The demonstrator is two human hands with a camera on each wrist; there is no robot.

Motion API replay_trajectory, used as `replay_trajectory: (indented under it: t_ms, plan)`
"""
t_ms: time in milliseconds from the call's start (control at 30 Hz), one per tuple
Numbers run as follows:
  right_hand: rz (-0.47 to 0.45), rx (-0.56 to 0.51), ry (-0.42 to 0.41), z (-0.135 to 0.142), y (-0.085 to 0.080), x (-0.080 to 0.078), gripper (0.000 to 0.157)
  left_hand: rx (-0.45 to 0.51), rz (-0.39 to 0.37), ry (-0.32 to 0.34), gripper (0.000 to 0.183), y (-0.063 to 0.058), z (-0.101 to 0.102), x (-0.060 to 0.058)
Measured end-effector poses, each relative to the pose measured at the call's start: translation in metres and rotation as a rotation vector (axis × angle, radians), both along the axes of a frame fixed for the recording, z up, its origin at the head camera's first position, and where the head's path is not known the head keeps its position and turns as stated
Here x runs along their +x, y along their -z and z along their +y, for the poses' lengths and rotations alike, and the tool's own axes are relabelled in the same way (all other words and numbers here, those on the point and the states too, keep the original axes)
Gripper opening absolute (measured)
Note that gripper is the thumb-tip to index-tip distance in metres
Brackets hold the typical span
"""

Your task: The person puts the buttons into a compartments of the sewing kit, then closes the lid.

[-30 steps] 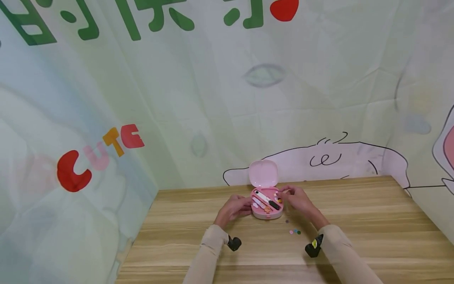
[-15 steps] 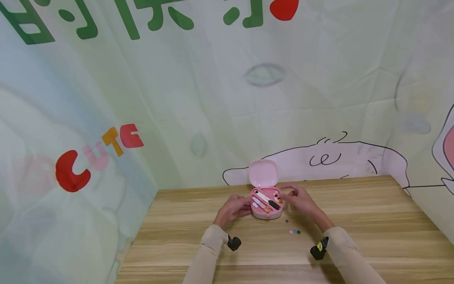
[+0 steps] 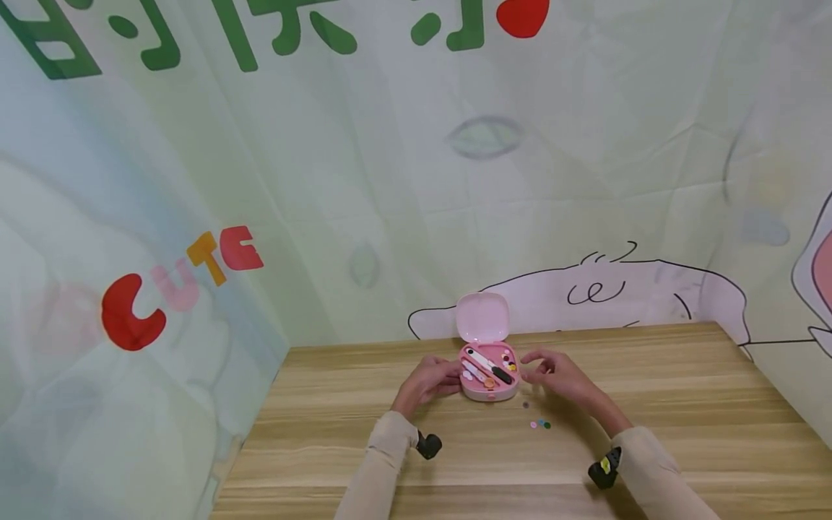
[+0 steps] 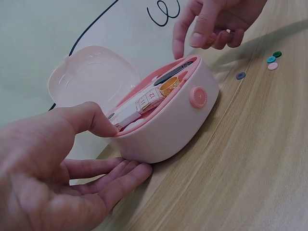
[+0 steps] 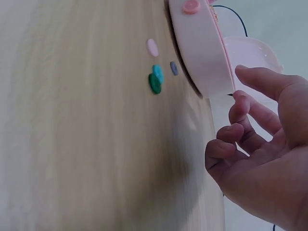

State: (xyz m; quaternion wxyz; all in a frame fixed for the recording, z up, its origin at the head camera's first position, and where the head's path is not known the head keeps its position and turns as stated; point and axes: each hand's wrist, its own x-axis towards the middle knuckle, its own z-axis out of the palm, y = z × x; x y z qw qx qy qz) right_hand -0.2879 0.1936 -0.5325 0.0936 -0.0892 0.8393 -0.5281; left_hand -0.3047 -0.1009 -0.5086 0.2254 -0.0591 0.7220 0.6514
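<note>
So the pink box (image 4: 166, 137) sits right between the two hands on the wooden worktop (image 3: 338, 419), with its lid (image 3: 482, 318) standing open at the back.

Left hand (image 3: 434, 378) has hold of the box's left side: thumb on the rim, fingers reaching to the bottom edge. Right hand (image 3: 562, 375) is just off the box's right side, fingers loosely bent with gaps between them, nothing in its grip that I can see. Its fingertips are super close to the rim, and honestly I can't tell if one's touching.

Near the box's front right corner there are loose buttons: a grey-blue one (image 4: 240, 76) closest to it, then a pink one (image 4: 273, 66), a light blue one (image 4: 271, 59) and a dark green one (image 4: 277, 54) bunched together.

Inside the box you get a tape measure (image 4: 150, 98), a gold ring-shaped thing (image 4: 169, 86) and a black-and-white tool (image 3: 502, 375), but I can't make out what kind. The little colored bits (image 3: 510, 366) on the right are too tiny to call in the head view.

The right wrist view chops the box off at the top and mostly hides what's inside. In the left wrist view the right hand gets cut by the top edge.
</note>
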Motion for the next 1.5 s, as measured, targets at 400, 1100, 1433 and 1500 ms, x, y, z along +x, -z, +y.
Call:
replay_trajectory:
  t_ms: [400, 1100, 1433, 1500]
  plan:
    - [0.086, 0.094, -0.152, 0.012, 0.008, 0.019, 0.024, 0.001, -0.001, -0.009, 0.028, -0.001, 0.002, 0.001]
    - [0.224, 0.158, -0.235, 0.006, 0.015, 0.032, 0.009, 0.011, 0.005, -0.002, 0.024, 0.003, 0.001, -0.002]
    - [0.259, 0.131, -0.231, 0.001, 0.015, 0.034, 0.003, 0.006, 0.002, -0.008, 0.026, 0.002, -0.001, -0.001]
    - [0.261, 0.128, -0.23, 0.001, 0.015, 0.034, 0.002, 0.009, 0.003, -0.005, 0.026, 0.002, -0.001, -0.002]
